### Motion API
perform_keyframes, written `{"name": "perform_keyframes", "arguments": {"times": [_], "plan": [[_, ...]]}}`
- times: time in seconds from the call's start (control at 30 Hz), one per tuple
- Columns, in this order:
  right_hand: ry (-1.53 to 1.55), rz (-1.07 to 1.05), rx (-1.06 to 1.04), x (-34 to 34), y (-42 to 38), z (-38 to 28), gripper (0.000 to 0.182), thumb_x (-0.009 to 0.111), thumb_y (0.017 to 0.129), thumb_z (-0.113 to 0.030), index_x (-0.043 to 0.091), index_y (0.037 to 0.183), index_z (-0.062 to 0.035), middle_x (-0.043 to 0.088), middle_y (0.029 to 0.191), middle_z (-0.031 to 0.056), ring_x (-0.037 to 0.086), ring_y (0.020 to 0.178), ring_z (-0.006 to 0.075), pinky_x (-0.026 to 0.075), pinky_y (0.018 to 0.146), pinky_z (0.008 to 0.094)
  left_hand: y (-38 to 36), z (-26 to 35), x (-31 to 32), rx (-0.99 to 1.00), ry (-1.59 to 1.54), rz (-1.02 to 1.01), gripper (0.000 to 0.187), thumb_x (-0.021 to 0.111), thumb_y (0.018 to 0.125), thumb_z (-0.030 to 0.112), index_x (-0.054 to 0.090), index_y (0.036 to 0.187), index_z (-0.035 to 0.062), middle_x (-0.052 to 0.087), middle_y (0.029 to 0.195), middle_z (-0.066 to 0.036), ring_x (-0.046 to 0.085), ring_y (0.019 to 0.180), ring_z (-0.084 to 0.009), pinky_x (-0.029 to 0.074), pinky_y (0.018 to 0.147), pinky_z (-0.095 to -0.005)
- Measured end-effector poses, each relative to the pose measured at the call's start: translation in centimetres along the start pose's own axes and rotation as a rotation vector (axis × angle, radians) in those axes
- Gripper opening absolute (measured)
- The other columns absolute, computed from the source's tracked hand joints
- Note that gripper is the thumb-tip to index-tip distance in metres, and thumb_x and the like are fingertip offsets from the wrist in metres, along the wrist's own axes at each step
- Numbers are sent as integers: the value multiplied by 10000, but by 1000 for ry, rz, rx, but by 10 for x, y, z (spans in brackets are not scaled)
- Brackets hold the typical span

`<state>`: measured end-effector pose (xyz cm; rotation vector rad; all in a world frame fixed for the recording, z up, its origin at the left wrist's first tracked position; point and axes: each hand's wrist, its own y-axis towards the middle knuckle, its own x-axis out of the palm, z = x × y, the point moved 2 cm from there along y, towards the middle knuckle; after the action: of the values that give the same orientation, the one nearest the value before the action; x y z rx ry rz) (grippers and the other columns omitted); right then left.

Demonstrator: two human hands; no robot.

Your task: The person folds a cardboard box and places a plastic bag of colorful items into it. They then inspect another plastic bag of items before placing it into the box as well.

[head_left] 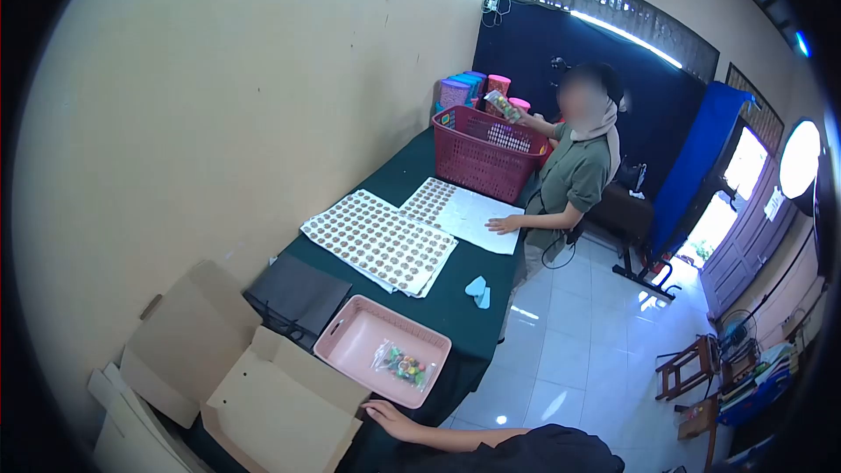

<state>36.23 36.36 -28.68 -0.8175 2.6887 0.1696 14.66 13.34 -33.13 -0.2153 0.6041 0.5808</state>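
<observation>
Open cardboard box point(280, 403), beside pink basket point(355, 333) on green table point(442, 315): we judge it light, stiff, creasable; best held by folded side wall. Our right hand point(394, 421) at its edge, grip unclear; left hand unseen.

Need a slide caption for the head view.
Wearer's hand at an open cardboard box, near a pink basket of bagged colorful pieces; co-worker farther along the green table.

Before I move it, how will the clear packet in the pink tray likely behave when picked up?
Probably floppy: the clear packet looks like thin, creased film. The small coloured pieces inside may shift and sag. Lying flat in the pink tray, it seems unlikely to roll.
</observation>
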Motion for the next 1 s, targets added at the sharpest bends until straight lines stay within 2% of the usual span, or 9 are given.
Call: {"name": "perform_keyframes", "arguments": {"times": [0.07, 0.2, 0.5, 0.63, 0.7, 0.83, 0.9, 0.97, 1.0], "plan": [[246, -8, 189, 14, -17, 6, 420, 372, 937, -293, 369, 1250, -13, 410, 1234, 136, 355, 1188, 218, 288, 989, 314, -3, -10, -14, 13, 0, -1, 347, 621, 777, 122, 513, 1093, 26, 502, 1109, -193, 510, 967, -314, 401, 855, -359], [479, 191, 211, 38, -25, 13, 582, 345, 927, -399, 97, 1375, -121, 214, 1400, 140, 233, 1284, 221, 266, 991, 355, -24, -27, -39, 16, 1, 0, 354, 613, 786, 123, 508, 1109, 23, 493, 1124, -196, 501, 982, -315, 392, 866, -361], [626, 233, 375, 57, -35, -17, 535, 282, 932, -433, 200, 1370, -137, 288, 1373, 72, 232, 1282, 205, 221, 1011, 348, -32, -40, -58, 114, -46, 17, 368, 596, 807, 124, 496, 1144, 16, 473, 1158, -201, 479, 1018, -317, 373, 891, -367], [459, 205, 19, 79, -49, -23, 500, 272, 948, -376, 264, 1345, -71, 401, 1261, 99, 338, 1207, 195, 246, 1004, 289, -49, -40, -59, 134, -72, 24, 375, 588, 816, 125, 491, 1160, 13, 464, 1173, -203, 469, 1034, -318, 365, 902, -370], [365, 251, -35, 83, -46, -17, 517, 406, 918, -366, 323, 1308, -39, 442, 1180, 107, 406, 1127, 192, 311, 956, 294, -56, -2, -74, 149, -80, 30, 378, 584, 821, 125, 488, 1168, 11, 460, 1181, -204, 464, 1042, -319, 361, 908, -371], [156, 306, 94, 85, -54, -10, 604, 643, 747, -442, 482, 1177, -51, 506, 1022, 134, 479, 977, 227, 384, 868, 323, -65, 46, -100, -12, -236, 152, 676, 602, 814, 161, 204, 1334, -8, 276, 1315, -248, 323, 1182, -361, 303, 968, -389], [-136, 328, 268, 83, -56, -19, 599, 691, 722, -382, 472, 1173, -54, 471, 1062, 135, 487, 928, 191, 412, 824, 302, -65, 45, -103, 63, -211, 194, 626, 595, 819, 161, 255, 1320, 6, 250, 1323, -266, 307, 1194, -384, 300, 971, -398], [-155, 435, 209, 84, -56, -48, 605, 713, 692, -371, 480, 1155, -58, 486, 1018, 142, 495, 935, 244, 398, 855, 337, -60, 33, -101, 144, -183, 250, 577, 588, 824, 162, 305, 1307, 20, 224, 1332, -284, 290, 1206, -406, 297, 974, -408], [-367, 461, -28, 80, -54, -70, 608, 714, 687, -374, 478, 1151, -60, 491, 1027, 147, 491, 949, 270, 383, 873, 358, -58, 16, -95, 152, -18, 143, 496, 572, 834, 159, 372, 1272, 42, 199, 1340, -293, 278, 1215, -414, 295, 976, -413]]}}
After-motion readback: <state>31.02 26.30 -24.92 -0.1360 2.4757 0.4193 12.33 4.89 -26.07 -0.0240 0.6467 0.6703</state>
